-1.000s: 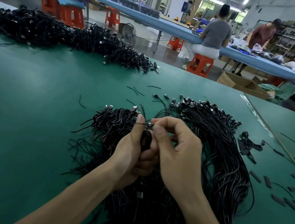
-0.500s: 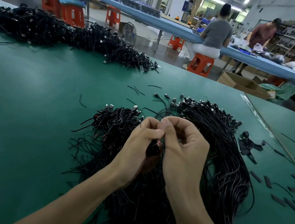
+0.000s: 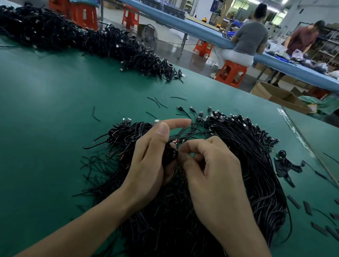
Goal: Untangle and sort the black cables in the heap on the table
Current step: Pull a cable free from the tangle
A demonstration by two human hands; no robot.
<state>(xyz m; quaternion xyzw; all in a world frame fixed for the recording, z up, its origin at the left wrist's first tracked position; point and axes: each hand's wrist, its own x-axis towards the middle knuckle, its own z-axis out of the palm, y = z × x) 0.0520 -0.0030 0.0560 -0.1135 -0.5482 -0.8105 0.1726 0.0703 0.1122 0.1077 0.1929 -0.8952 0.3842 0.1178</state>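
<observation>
A heap of black cables (image 3: 253, 165) lies on the green table (image 3: 43, 118) in front of me, its plug ends fanned along the far side. My left hand (image 3: 149, 163) holds a small coiled black cable (image 3: 169, 154) against its palm, thumb up and index finger stretched out. My right hand (image 3: 211, 172) is just beside it, fingers curled, pinching at the coil's loose end. Both hands hover over the middle of the heap. A tangled part of the heap (image 3: 123, 137) with bare wire ends sits to the left.
A second long heap of black cables (image 3: 80, 38) runs along the table's far left. Short black offcuts and sleeves (image 3: 308, 208) lie scattered at the right. A small black bundle (image 3: 285, 166) sits right of the heap. Two people work at a blue bench (image 3: 193, 26) beyond.
My left index finger has lifted and straightened away from the coil. The right hand's fingertips have dropped lower onto the coil's end. The coil stays in the left hand.
</observation>
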